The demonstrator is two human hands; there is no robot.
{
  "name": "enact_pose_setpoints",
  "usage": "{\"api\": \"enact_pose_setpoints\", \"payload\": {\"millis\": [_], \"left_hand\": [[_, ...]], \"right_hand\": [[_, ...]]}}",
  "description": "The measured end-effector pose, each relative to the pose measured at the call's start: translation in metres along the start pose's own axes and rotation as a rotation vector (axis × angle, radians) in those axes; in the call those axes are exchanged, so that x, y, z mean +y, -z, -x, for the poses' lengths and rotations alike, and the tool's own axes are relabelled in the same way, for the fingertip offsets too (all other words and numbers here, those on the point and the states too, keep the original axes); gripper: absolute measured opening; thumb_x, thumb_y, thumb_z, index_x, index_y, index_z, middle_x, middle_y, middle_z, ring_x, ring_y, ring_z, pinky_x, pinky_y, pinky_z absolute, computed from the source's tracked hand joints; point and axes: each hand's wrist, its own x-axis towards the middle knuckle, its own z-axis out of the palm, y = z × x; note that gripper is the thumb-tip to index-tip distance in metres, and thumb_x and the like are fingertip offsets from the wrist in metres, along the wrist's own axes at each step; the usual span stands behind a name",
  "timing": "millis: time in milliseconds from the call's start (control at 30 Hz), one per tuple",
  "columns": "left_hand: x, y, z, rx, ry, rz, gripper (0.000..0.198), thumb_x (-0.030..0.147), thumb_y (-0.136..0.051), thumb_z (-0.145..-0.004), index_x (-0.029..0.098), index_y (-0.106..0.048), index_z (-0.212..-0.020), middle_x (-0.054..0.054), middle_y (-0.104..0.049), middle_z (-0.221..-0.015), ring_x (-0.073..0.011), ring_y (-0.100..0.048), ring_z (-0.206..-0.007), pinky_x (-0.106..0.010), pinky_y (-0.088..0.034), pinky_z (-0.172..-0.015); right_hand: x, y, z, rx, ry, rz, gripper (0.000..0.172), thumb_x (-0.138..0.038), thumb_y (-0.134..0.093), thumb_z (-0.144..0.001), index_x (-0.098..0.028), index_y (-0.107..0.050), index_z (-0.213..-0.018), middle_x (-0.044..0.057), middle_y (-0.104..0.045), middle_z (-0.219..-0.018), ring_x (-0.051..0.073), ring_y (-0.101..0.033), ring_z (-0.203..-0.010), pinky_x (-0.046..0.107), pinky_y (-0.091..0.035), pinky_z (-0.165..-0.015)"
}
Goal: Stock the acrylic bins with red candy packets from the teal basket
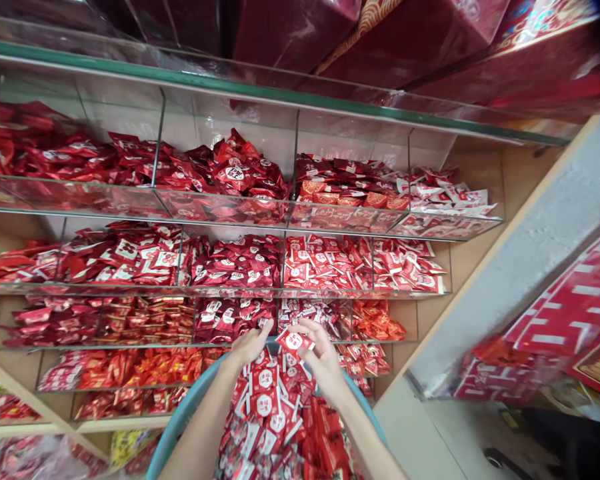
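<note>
My right hand (321, 357) pinches a small red candy packet (295, 340) with a white round label, just above the far part of a blue tub (173, 427). To its left, my left hand (250, 345) hovers over the tub's far rim with a finger or thumb stretched out and nothing visible in it. Its other fingers are partly hidden. Below both hands, the tub is heaped with red and white candy packets (265, 403). Some packets at the right side of the heap are plainer red.
A shelf unit ahead has glass-fronted bins of red packets (235, 267) in several tiers. Thin glass dividers (295, 160) separate them. Large dark red boxes (300, 33) stand on the glass top shelf (260, 90). At right are a grey wall (545, 220) and red printed bags (575, 307).
</note>
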Motion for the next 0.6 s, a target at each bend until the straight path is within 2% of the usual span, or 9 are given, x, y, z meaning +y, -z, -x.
{"api": "enact_pose_setpoints", "payload": {"millis": [167,233,333,467,600], "left_hand": [[-0.002,0.000,-0.001,-0.011,-0.016,0.036,0.082,0.072,-0.005,-0.071,0.023,-0.065,-0.099,-0.009,-0.063,-0.111,-0.0295,-0.054,-0.106,-0.039,-0.039,-0.087],[-0.002,-0.001,-0.001,-0.019,-0.022,0.040,0.083,0.073,-0.005,-0.071,0.022,-0.065,-0.097,-0.010,-0.064,-0.108,-0.0296,-0.055,-0.104,-0.039,-0.040,-0.086],[-0.004,-0.002,-0.003,-0.015,-0.010,0.041,0.085,0.074,-0.004,-0.069,0.022,-0.064,-0.099,-0.011,-0.063,-0.108,-0.0308,-0.054,-0.104,-0.040,-0.040,-0.085],[-0.006,-0.004,-0.005,-0.016,-0.011,0.050,0.086,0.076,-0.004,-0.068,0.022,-0.063,-0.101,-0.012,-0.062,-0.110,-0.0311,-0.053,-0.106,-0.042,-0.038,-0.087],[-0.006,-0.004,-0.006,-0.012,-0.005,0.035,0.087,0.076,-0.004,-0.068,0.022,-0.062,-0.104,-0.012,-0.061,-0.112,-0.0315,-0.052,-0.107,-0.042,-0.038,-0.087]], "right_hand": [[0.002,-0.002,0.001,-0.028,0.009,0.005,0.050,-0.021,-0.057,-0.075,-0.028,-0.042,-0.122,0.004,-0.051,-0.122,0.018,-0.044,-0.114,0.035,-0.033,-0.097],[0.005,-0.002,0.001,-0.018,-0.031,-0.058,0.053,-0.022,-0.058,-0.074,-0.030,-0.041,-0.124,0.004,-0.049,-0.125,0.019,-0.044,-0.115,0.036,-0.033,-0.096],[0.008,-0.002,0.002,0.015,-0.114,-0.205,0.061,-0.024,-0.061,-0.072,-0.032,-0.038,-0.127,0.004,-0.045,-0.130,0.019,-0.049,-0.108,0.036,-0.038,-0.091],[0.009,-0.003,0.002,0.049,-0.189,-0.346,0.071,-0.022,-0.066,-0.066,-0.037,-0.035,-0.128,0.003,-0.039,-0.135,0.013,-0.058,-0.084,0.034,-0.042,-0.085],[0.010,-0.005,0.000,0.061,-0.221,-0.424,0.076,-0.021,-0.071,-0.060,-0.037,-0.037,-0.127,0.003,-0.043,-0.130,0.015,-0.057,-0.091,0.034,-0.044,-0.084]]}}
